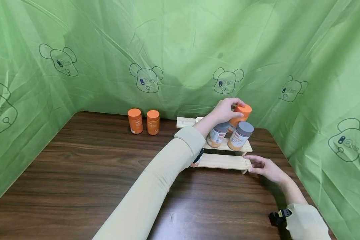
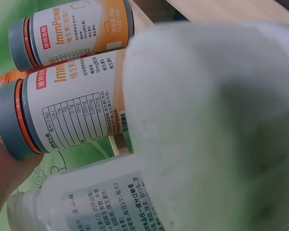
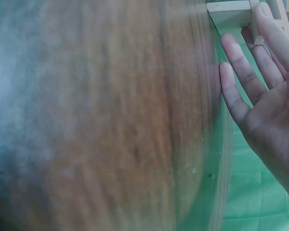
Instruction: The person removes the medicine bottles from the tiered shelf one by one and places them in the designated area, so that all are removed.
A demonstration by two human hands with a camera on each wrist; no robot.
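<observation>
My left hand (image 1: 226, 110) reaches over to the back of a tiered wooden rack (image 1: 225, 161) and grips an orange bottle (image 1: 242, 114) by its lid, thumb on the near side. Just in front of it, two grey-lidded supplement bottles stand on the middle tier, the left one (image 1: 216, 136) beside the right one (image 1: 239, 137). At the right end of the lowest tier, my right hand (image 1: 267, 169) pinches the board between thumb and fingers; its other fingers are extended in the right wrist view. A white bottle (image 2: 101, 202) lies close to the left wrist, mostly hidden by the sleeve in the head view.
Two more orange bottles, one (image 1: 135, 121) left of the other (image 1: 153, 122), stand at the back of the dark wooden table (image 1: 93, 173). Another bottle (image 1: 195, 163) on the lowest tier is mostly covered by the left forearm. Green cloth (image 1: 180, 50) surrounds the table.
</observation>
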